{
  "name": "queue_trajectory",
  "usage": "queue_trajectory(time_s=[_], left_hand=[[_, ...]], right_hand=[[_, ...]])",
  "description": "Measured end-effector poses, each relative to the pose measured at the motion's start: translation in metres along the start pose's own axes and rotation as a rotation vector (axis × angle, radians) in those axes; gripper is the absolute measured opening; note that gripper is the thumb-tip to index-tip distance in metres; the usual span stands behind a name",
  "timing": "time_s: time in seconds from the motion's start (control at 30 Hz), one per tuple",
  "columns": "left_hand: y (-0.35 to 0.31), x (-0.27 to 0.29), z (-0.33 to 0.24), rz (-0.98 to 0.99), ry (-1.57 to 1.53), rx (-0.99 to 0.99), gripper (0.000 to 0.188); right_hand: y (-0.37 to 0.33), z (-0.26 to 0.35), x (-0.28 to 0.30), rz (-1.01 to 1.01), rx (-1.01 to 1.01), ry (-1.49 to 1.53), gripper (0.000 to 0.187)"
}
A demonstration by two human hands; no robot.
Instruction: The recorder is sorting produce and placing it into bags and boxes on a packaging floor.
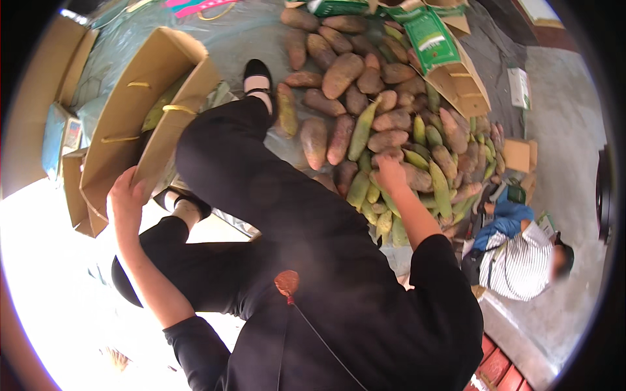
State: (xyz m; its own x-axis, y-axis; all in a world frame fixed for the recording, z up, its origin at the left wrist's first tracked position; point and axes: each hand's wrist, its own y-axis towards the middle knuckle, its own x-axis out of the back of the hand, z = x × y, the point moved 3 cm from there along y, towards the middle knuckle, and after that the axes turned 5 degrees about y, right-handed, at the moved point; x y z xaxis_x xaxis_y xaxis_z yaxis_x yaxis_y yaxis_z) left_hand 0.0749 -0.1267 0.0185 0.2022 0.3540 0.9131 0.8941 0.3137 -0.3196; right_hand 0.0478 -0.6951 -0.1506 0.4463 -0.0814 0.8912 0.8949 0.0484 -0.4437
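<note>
At the left, a tall open cardboard box (107,169) with yellow cord handles leans at a slant, with some green-yellow produce partly visible inside. My left hand (126,199) is closed on the box's near edge. To the right lies a large pile of long, cucumber-like fruits, some brown-red (342,75) and some green (363,132). My right hand (391,173) reaches into the middle of the pile, its fingers curled over a brown-red fruit (390,154); the fingertips are partly hidden.
Green-and-tan cartons (450,58) stand at the pile's far side. A person in a striped shirt (518,264) is at the right, beside the pile. My black-clad legs (261,176) stretch between box and pile. Plastic sheeting (254,32) covers the far floor.
</note>
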Motion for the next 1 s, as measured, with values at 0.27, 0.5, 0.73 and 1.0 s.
queue_trajectory(time_s=[0.27,0.5,0.73,1.0], left_hand=[[-0.004,0.001,-0.001,-0.065,0.085,0.006,0.025],[-0.007,0.002,-0.002,-0.065,0.068,0.007,0.023],[-0.013,-0.003,0.004,-0.103,0.08,-0.022,0.027],[-0.009,-0.004,0.004,-0.05,0.135,-0.062,0.031]], right_hand=[[-0.01,-0.015,-0.046,0.197,-0.042,-0.289,0.023],[-0.01,0.002,-0.031,0.245,-0.019,-0.21,0.047],[0.012,0.064,0.051,-0.057,0.154,0.177,0.053],[0.053,0.135,0.181,-0.426,0.277,0.751,0.055]])
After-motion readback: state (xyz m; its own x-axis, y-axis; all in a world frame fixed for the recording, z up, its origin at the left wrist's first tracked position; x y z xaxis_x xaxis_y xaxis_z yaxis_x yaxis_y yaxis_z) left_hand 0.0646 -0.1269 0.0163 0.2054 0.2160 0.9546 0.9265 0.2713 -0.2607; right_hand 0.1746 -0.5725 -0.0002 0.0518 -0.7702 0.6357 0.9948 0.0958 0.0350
